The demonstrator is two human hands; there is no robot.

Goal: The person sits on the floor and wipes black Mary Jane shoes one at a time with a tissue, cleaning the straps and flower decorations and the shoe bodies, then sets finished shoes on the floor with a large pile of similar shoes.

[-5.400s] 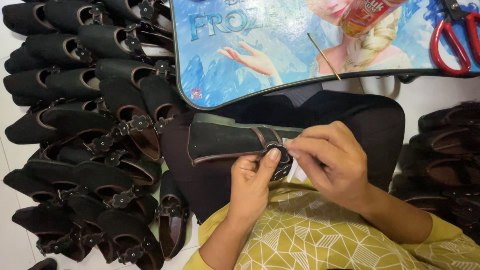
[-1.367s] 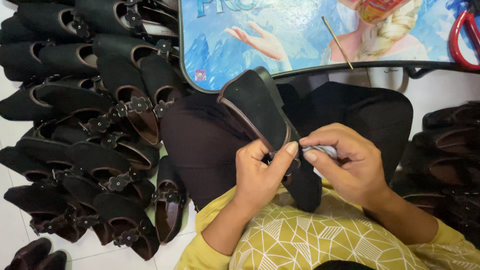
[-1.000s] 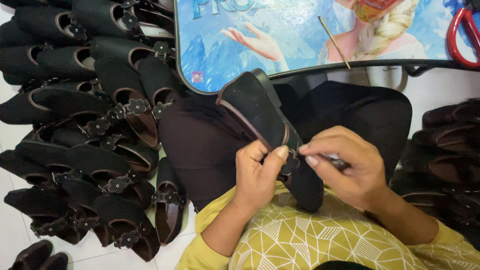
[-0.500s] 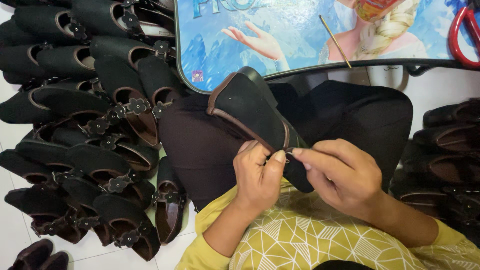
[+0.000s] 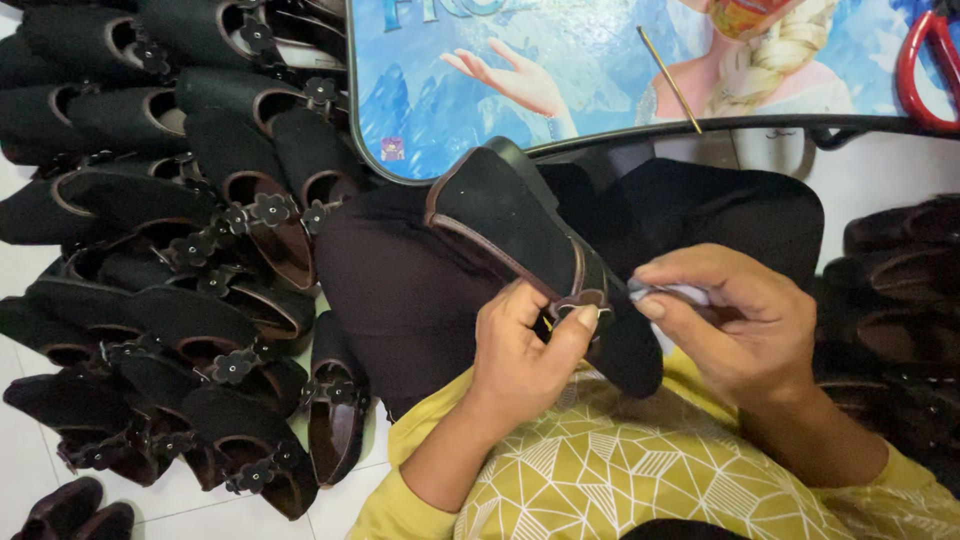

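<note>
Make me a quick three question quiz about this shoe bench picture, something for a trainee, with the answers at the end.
1. True or false: the left hand presses a flower-shaped trim piece onto the dark shoe.
2. Where does the big pile of dark shoes with flower trims lie: A, on the person's left; B, on the picture tray; C, on the person's lap?
3. Fill in: the red-handled tool at the tray's far right edge is a pair of ______.

Key: 1 true. 2 A. 3 scissors. The right hand pinches something small and pale; what it is cannot be told.
</note>
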